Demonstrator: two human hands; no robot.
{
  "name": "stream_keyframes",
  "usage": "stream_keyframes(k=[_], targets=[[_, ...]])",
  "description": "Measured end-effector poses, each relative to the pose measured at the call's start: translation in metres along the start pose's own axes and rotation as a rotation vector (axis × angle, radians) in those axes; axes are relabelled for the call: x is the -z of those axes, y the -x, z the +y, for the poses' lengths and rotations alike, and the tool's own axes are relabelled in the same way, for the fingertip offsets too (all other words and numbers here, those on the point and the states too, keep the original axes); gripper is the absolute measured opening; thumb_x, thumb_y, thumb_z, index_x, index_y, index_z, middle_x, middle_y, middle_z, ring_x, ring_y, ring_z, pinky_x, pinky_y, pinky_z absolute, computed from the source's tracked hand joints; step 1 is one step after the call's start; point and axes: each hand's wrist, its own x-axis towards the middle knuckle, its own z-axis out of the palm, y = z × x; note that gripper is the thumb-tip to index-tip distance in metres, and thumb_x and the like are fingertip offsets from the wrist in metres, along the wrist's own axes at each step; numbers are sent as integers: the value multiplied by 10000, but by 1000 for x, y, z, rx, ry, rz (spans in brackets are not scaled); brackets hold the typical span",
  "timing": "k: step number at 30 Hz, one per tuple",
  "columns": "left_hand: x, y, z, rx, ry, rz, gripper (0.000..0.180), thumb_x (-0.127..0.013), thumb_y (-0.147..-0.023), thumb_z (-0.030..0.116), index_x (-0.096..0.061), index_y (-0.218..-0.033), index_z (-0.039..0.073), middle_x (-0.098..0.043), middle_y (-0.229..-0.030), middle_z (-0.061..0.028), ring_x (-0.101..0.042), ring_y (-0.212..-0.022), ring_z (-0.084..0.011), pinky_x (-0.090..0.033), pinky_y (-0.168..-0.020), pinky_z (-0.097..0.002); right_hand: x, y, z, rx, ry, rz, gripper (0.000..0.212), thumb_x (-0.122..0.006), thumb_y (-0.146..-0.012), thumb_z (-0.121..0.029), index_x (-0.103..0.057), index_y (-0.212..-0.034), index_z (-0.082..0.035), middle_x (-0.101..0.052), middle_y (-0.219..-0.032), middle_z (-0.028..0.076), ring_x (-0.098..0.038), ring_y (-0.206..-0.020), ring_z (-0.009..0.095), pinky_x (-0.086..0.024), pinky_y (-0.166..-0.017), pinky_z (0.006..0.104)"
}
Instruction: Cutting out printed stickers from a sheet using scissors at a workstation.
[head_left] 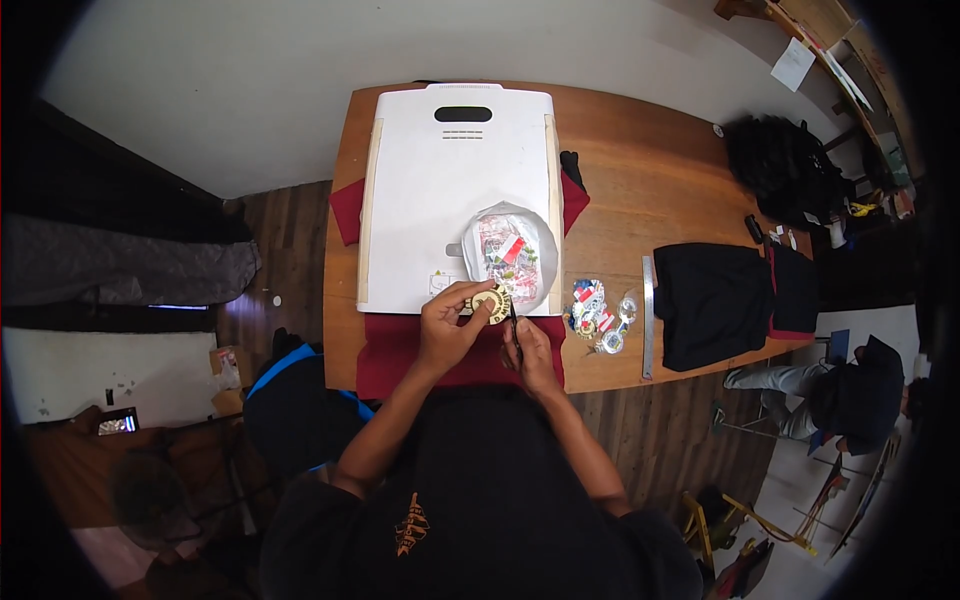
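- Left hand [450,326] grasps 1 round cream-and-black patch [492,305] over the near edge of the white board [410,190].
- Right hand [535,354] grips black scissors [515,334] at the patch's right; contact unclear.
- White container [548,275] just far of the patch.
- Colourful pile [590,303] right, beside the ruler [648,320].

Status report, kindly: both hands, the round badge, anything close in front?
Left hand gripping round badge. Right hand holding black scissors-like tool. White bag just beyond.

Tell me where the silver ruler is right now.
In the head view, the silver ruler lies right of centre on the wooden table, between the small colourful pile and the folded black cloth.
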Motion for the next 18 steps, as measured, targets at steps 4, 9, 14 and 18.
stream_keyframes(k=[4,9,14,18], targets=[[0,0,1,-2,-16,2,292,-659,-901,-84,-662,-1192,-75,-658,-1161,-141,-636,-1064,-160,-515,-920,-257,0,1,1,-23,-9,16,387,-381,-1088,-399,-498,-909,-77,-314,-536,-49,-271,-452,64,-258,-469,250],[1,0,0,6,0,-5,287,-656,-905,-80,-662,-1191,-76,-656,-1164,-142,-635,-1065,-158,-517,-916,-257,0,1,-2,-11,5,-4,393,-378,-1087,-408,-498,-910,-79,-316,-537,-48,-278,-453,65,-262,-470,250],[3,0,-3,21,2,-13,283,-653,-908,-76,-660,-1191,-78,-654,-1162,-142,-636,-1065,-160,-520,-916,-259,2,1,3,-39,-17,10,389,-383,-1087,-406,-499,-910,-79,-322,-539,-48,-284,-456,65,-263,-471,248],[2,0,-3,28,11,-16,281,-652,-910,-73,-659,-1191,-79,-654,-1161,-142,-637,-1063,-160,-521,-914,-259,1,2,1,-46,-14,16,383,-387,-1087,-401,-500,-911,-79,-329,-543,-48,-289,-458,65,-265,-472,248]])
